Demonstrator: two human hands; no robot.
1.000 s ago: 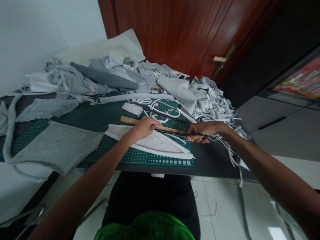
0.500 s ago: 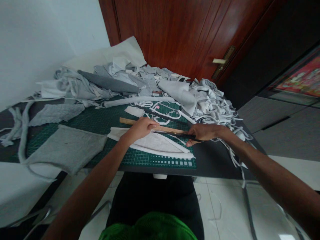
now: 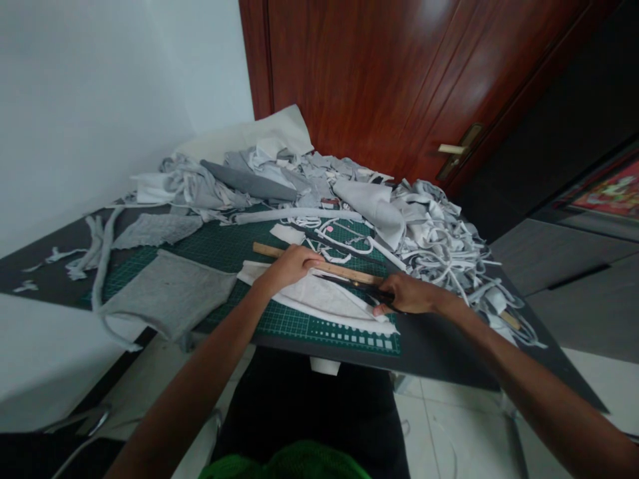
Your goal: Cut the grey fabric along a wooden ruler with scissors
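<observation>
A white, curved piece of fabric [image 3: 319, 298] lies folded on the green cutting mat [image 3: 294, 324]. My left hand [image 3: 289, 268] has its fingers closed at the fabric's upper edge, thumb and fingertips pressed together there. Black scissors [image 3: 357, 285] are in my right hand [image 3: 412, 293], its fingers wrapped round the handles. Their blades point left along the fabric's upper edge, toward my left fingertips. Just behind runs a wooden strip [image 3: 269, 250], partly covered by my left hand. I cannot tell whether that hand also touches the strip.
A grey fabric panel [image 3: 174, 293] lies at the left, over the table's front edge. Heaped grey and white scraps [image 3: 434, 226] line the back and right. Narrow offcuts [image 3: 339, 246] lie on the mat behind the strip. Behind the table [image 3: 449, 349] stands a brown door [image 3: 349, 86].
My view has shifted, so the table sits lower and further right in the picture. Both hands keep their places at the fabric; the scissors now sit slightly further from the wooden strip.
</observation>
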